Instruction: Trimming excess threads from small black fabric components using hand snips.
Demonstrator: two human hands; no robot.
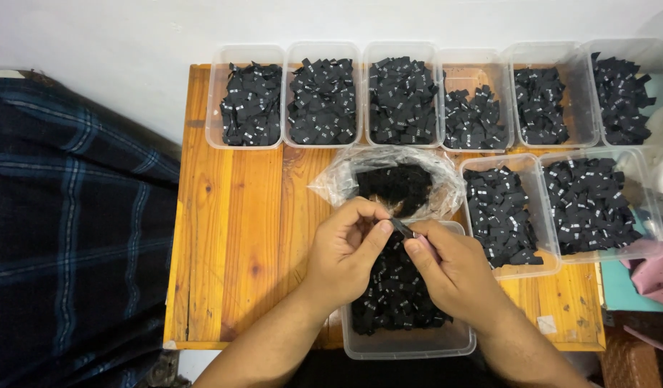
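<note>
Looking down on a wooden table (231, 237), with a dark blue plaid cloth (72, 230) lying off its left edge. Along the far edge stand six clear plastic tubs (245, 97), side by side, each heaped with small black fabric labels bearing tiny white marks. Just right of the table's centre, an open clear plastic bag (389, 179) holds a loose mound of the same labels.

At the near edge sits another clear tub (407, 341), also full of labels. Above it the left hand (342, 255) and the right hand (453, 273) meet: both pinch, thumb against forefinger, a single black label (403, 228) held between them just over the tub. Whether one hand carries most of the grip cannot be told.

Further right, two more filled tubs (597, 208) stand near the right edge, one overhanging it slightly.

As a judgement, the label is small and the pinch light, so it could slip and drop back among the near tub's pile, where it would be lost among identical pieces. A wrist could also nudge the bag and spill its contents.
</note>
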